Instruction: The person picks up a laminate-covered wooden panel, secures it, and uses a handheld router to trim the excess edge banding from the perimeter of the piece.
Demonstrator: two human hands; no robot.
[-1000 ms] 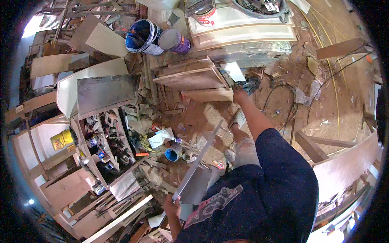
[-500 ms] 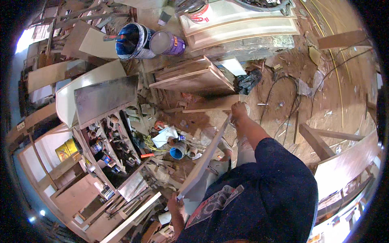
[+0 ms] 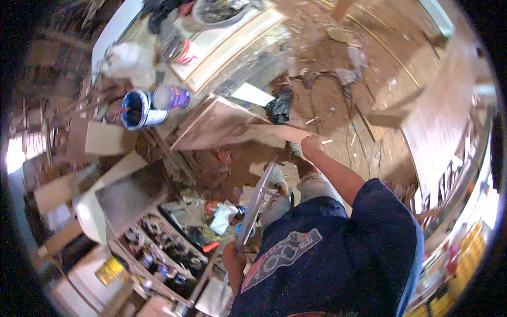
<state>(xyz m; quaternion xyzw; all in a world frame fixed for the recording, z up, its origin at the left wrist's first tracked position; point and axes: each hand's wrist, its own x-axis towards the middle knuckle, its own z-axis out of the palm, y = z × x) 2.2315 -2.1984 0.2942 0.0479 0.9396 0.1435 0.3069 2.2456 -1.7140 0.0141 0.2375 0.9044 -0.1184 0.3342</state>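
My left hand (image 3: 234,261) is closed around the lower end of a long thin grey panel (image 3: 257,203). The panel stands edge-on and slants up toward my feet. My right hand (image 3: 311,146) reaches forward with its fingers curled on the near end of a flat wooden board (image 3: 269,132). That board runs left onto a stack of pale wooden panels (image 3: 211,122) lying on the dirt floor. A dark blue shirt fills the lower right.
A blue bucket (image 3: 134,109) and a purple-and-white paint can (image 3: 177,98) stand at the upper left. Open drawers of tools (image 3: 158,248) and a metal sheet (image 3: 124,195) lie to the left. There is a black bag (image 3: 280,104), cables (image 3: 364,132) and a wooden cabinet (image 3: 443,116).
The view has swung round and closer. My right hand has gone from the far stack to the near end of the board. My left hand keeps its hold on the thin panel.
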